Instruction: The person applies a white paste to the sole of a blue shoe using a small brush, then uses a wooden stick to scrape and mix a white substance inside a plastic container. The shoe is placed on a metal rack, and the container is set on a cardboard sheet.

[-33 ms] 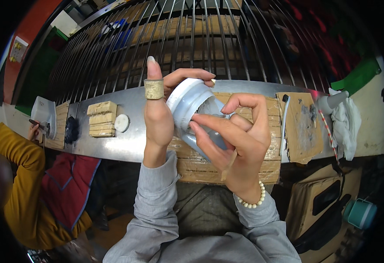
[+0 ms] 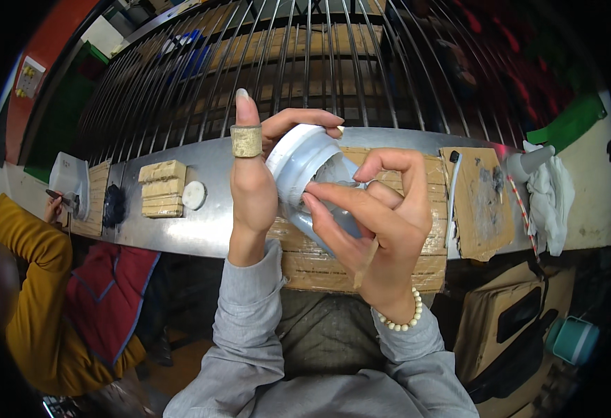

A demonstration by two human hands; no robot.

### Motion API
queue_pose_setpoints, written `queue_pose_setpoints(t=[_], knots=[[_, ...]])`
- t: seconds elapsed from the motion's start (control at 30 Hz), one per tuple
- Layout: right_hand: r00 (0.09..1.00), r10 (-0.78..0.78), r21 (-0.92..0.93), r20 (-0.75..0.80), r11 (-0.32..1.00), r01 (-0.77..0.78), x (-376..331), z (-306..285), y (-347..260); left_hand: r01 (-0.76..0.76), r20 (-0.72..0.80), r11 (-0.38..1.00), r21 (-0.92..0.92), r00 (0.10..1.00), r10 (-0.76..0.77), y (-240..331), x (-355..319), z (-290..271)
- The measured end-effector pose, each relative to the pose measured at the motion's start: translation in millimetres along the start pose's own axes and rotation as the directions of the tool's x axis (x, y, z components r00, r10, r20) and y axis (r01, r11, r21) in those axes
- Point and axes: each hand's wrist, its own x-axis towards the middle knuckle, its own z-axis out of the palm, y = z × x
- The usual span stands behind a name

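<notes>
In front of me, above the bench, a translucent pale-blue plastic container (image 2: pixel 298 164) with a thick white rim is tilted in the air. My left hand (image 2: pixel 256 174) grips it from the left and behind, its fingers curled over the far side. The thumb of that hand points up and wears a band of beige tape (image 2: pixel 246 141). Thumb and forefinger of my right hand (image 2: pixel 382 216) are pinched together at the container's edge, by a jagged, whitish area. Whatever lies between those fingertips is too small or hidden to name. A beaded bracelet (image 2: pixel 403 323) circles my right wrist.
Taped cardboard (image 2: pixel 361 268) lies beneath my hands on the metal bench (image 2: pixel 204 233). Left are a tan block (image 2: pixel 162 189) and white disc (image 2: pixel 194 196); right, stained cardboard (image 2: pixel 483 209) and white cloth (image 2: pixel 556 202). Metal bars (image 2: pixel 305 70) stand beyond. A co-worker's mustard sleeve (image 2: pixel 37 279) is at left.
</notes>
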Motion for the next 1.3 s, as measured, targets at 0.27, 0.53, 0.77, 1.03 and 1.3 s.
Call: queue_pose_setpoints(t=[0.27,0.53,0.77,1.03,1.3], knots=[[0.987,-0.156,0.104,0.044,0.983,0.151,-9.5,10.6,25.4,-0.010,0.006,1.000,-0.025,1.000,0.010,-1.4,4.6,0.3],[0.982,-0.172,0.005,0.078,0.985,0.172,-31.3,-30.9,48.0,-0.079,0.024,0.997,0.016,0.997,0.079,-3.4,5.0,-1.1],[0.977,-0.214,-0.122,-0.022,0.970,0.209,-12.0,-22.2,11.4,-0.064,0.016,0.998,0.009,0.998,0.064,-2.2,6.1,0.1],[0.936,-0.338,-0.413,0.103,0.841,0.349,16.7,-0.5,-15.6,-0.046,0.130,0.990,-0.136,0.990,0.064,-6.8,7.5,-8.8],[0.929,-0.325,-0.480,0.175,0.796,0.369,10.0,8.2,-33.9,0.001,0.078,0.978,-0.209,0.997,0.016,-14.6,4.6,-7.1]])
